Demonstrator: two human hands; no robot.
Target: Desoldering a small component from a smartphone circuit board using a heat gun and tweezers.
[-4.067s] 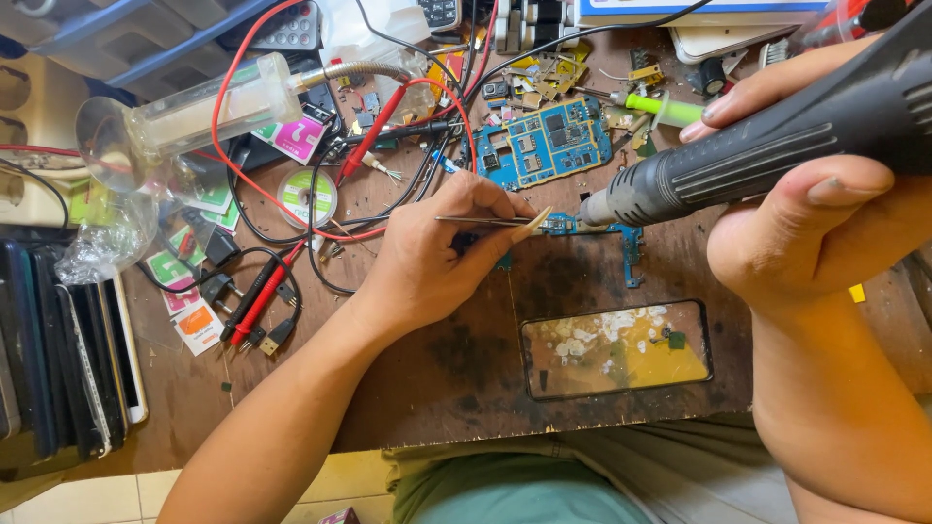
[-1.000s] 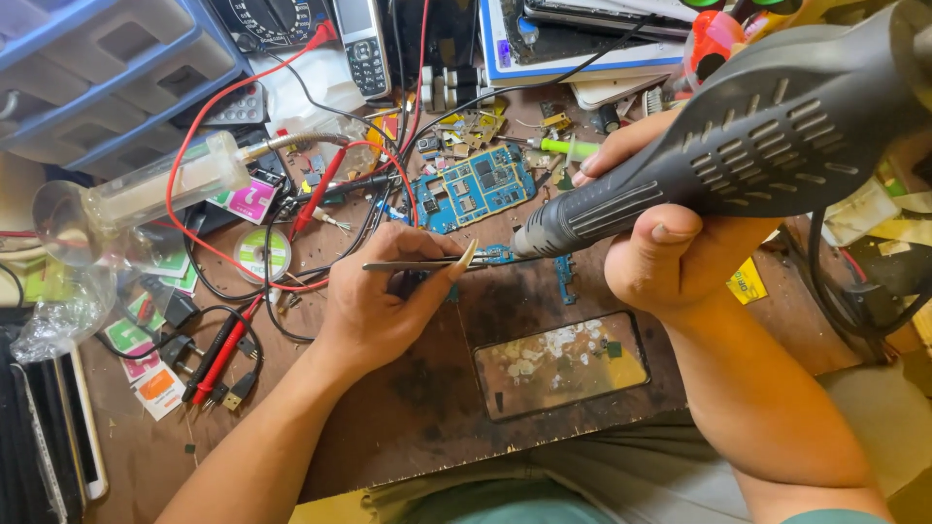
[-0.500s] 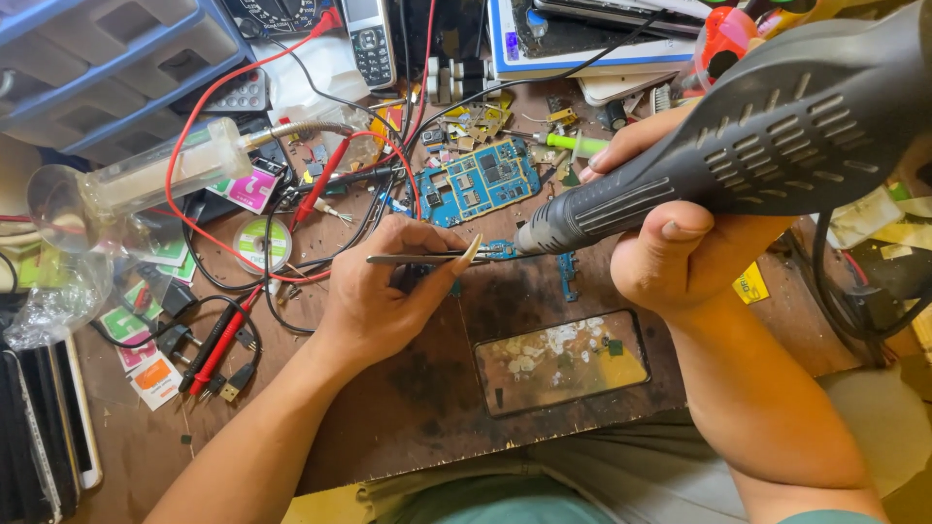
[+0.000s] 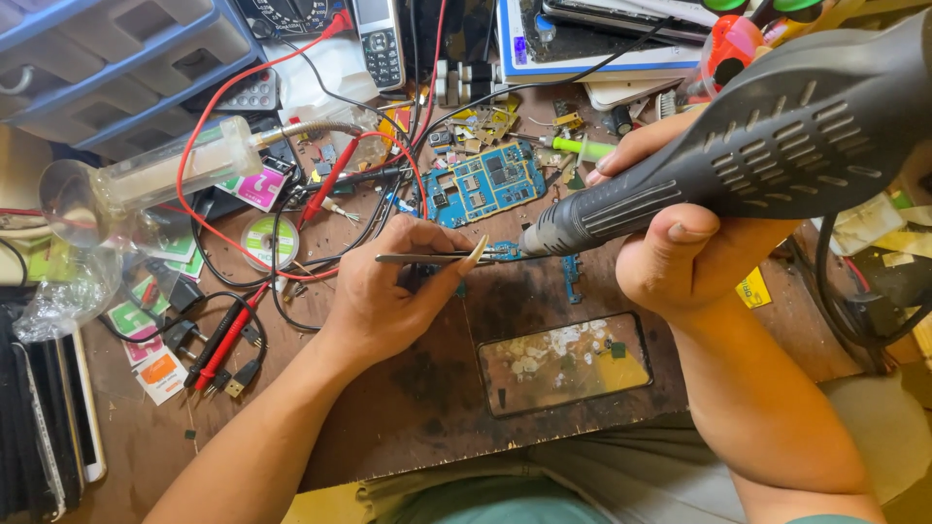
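Observation:
My left hand [image 4: 393, 291] pinches metal tweezers [image 4: 427, 257], their tips reaching a small blue circuit board [image 4: 568, 277] that lies on the dark work mat [image 4: 437, 388]. My right hand [image 4: 680, 252] grips a large black hot air gun [image 4: 738, 160]. Its nozzle points down at the same small board, close to the tweezer tips. A bigger blue circuit board [image 4: 485, 181] lies just beyond them.
A phone screen panel [image 4: 563, 362] lies face up near me. Red and black probe leads [image 4: 228, 340], a solder wick reel [image 4: 265, 240], a clear syringe-like tube [image 4: 175, 170], blue drawer bins [image 4: 107, 58], stacked phones [image 4: 49, 417] and loose parts crowd the left and far side.
The view has shifted slightly; both hands keep their grips, with the tweezers and the hot air gun nozzle staying at the small board.

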